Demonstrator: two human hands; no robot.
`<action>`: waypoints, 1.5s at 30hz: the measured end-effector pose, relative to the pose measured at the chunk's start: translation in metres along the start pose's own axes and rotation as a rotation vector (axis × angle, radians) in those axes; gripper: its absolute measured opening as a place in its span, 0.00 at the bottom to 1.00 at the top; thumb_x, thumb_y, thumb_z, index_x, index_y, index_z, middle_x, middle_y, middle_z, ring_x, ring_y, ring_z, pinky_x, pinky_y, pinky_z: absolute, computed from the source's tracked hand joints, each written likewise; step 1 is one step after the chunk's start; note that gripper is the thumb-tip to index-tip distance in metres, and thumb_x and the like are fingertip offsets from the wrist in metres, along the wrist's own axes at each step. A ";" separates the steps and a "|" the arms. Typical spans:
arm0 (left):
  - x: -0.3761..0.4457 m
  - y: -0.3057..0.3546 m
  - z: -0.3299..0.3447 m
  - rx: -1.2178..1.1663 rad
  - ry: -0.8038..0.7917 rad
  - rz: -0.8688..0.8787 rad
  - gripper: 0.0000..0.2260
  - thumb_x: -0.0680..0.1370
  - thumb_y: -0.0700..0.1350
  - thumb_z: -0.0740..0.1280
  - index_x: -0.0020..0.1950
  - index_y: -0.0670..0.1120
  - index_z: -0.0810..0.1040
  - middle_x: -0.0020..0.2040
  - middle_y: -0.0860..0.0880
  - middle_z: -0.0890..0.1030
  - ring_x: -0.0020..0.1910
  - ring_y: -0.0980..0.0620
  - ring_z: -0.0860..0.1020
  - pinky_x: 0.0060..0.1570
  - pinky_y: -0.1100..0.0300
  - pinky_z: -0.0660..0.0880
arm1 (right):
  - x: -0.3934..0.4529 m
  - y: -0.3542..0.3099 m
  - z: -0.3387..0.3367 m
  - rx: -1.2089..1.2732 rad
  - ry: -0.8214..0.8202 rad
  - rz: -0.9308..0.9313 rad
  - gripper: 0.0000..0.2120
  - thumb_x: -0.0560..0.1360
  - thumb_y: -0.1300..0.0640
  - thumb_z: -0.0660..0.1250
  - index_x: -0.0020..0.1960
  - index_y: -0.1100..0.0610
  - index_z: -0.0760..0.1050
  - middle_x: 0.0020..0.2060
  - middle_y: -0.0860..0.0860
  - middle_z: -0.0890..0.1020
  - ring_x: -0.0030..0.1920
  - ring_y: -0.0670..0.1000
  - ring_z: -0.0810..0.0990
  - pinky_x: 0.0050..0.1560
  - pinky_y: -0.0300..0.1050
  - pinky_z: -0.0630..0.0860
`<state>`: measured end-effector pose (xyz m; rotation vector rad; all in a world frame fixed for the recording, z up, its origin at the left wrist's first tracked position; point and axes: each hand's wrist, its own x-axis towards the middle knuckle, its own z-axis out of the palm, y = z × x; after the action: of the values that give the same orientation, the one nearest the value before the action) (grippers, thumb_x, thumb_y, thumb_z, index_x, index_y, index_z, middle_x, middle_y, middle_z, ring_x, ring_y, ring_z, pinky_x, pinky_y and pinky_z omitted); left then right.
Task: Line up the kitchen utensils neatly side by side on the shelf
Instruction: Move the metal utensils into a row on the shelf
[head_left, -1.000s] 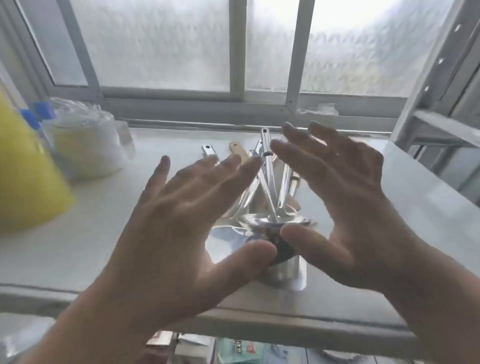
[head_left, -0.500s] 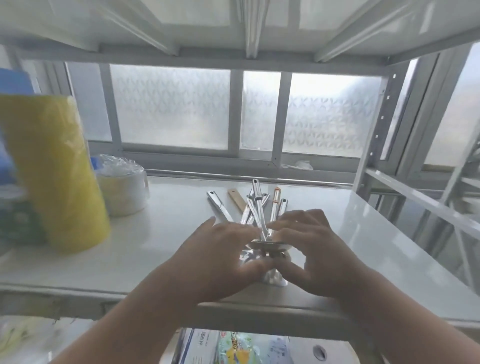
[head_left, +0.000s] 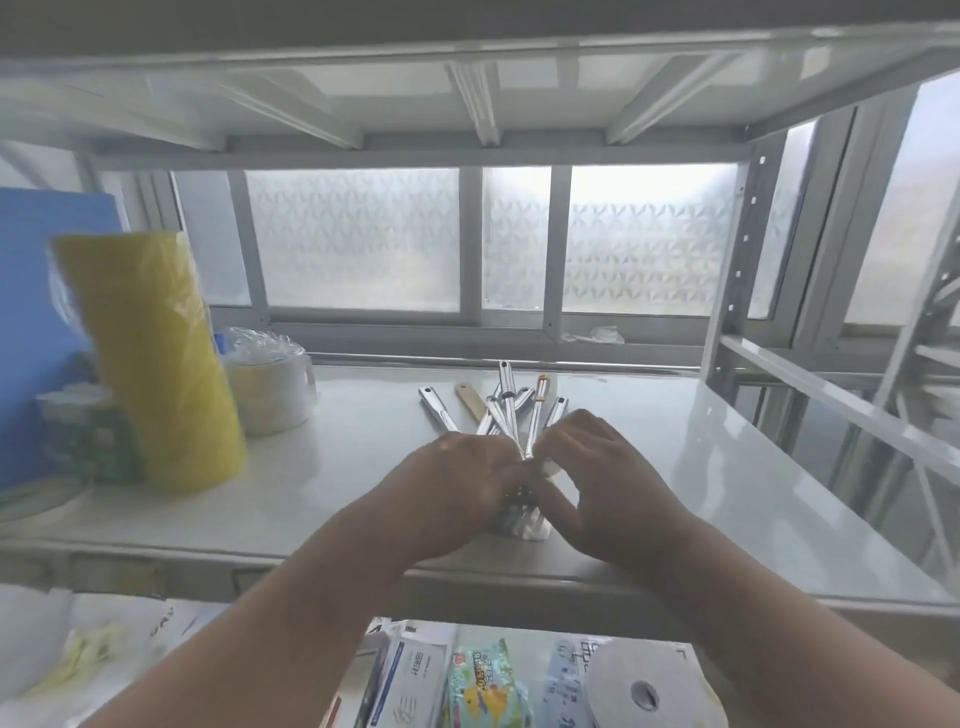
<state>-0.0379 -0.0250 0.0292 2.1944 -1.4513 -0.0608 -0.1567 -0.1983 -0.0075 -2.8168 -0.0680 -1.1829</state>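
A bundle of kitchen utensils (head_left: 511, 410) lies on the white shelf (head_left: 363, 467), handles fanned out toward the window: several steel handles, one wooden handle (head_left: 470, 400) and one with an orange band (head_left: 542, 387). My left hand (head_left: 460, 488) and my right hand (head_left: 597, 478) lie over the near ends of the bundle from either side, fingers curled in around it. The utensil heads are mostly hidden under both hands.
A yellow wrapped roll (head_left: 156, 358) stands at the left, with a plastic-covered white tub (head_left: 270, 387) behind it and a blue board (head_left: 47, 291) at the far left. An upper shelf hangs overhead. Packets and a paper roll (head_left: 649, 686) lie on the shelf below.
My hands, spread apart above the utensils a second ago, have come down and closed in on the bundle. The view has pulled back and risen, showing more of the shelf.
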 end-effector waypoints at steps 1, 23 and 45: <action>0.002 0.001 0.000 -0.039 0.014 -0.018 0.14 0.80 0.60 0.63 0.48 0.53 0.82 0.44 0.53 0.84 0.46 0.51 0.83 0.50 0.51 0.80 | 0.000 -0.001 0.000 0.014 -0.004 0.008 0.04 0.76 0.56 0.71 0.46 0.54 0.76 0.41 0.44 0.78 0.51 0.50 0.75 0.53 0.48 0.75; 0.036 0.009 -0.002 0.253 0.017 0.119 0.12 0.83 0.52 0.68 0.40 0.51 0.79 0.35 0.50 0.76 0.37 0.47 0.77 0.42 0.53 0.78 | -0.037 0.063 -0.052 0.036 0.113 0.404 0.05 0.83 0.60 0.63 0.50 0.52 0.70 0.40 0.43 0.86 0.27 0.47 0.69 0.29 0.33 0.64; 0.050 0.048 0.034 0.384 0.273 0.281 0.09 0.84 0.52 0.65 0.49 0.51 0.82 0.45 0.51 0.81 0.47 0.43 0.82 0.40 0.55 0.67 | -0.052 0.072 -0.056 -0.062 -0.125 0.707 0.02 0.75 0.53 0.68 0.46 0.52 0.76 0.44 0.47 0.85 0.46 0.53 0.79 0.44 0.44 0.72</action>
<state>-0.0679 -0.0969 0.0318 2.1472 -1.6977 0.6370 -0.2277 -0.2758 -0.0097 -2.5779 0.8841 -0.8405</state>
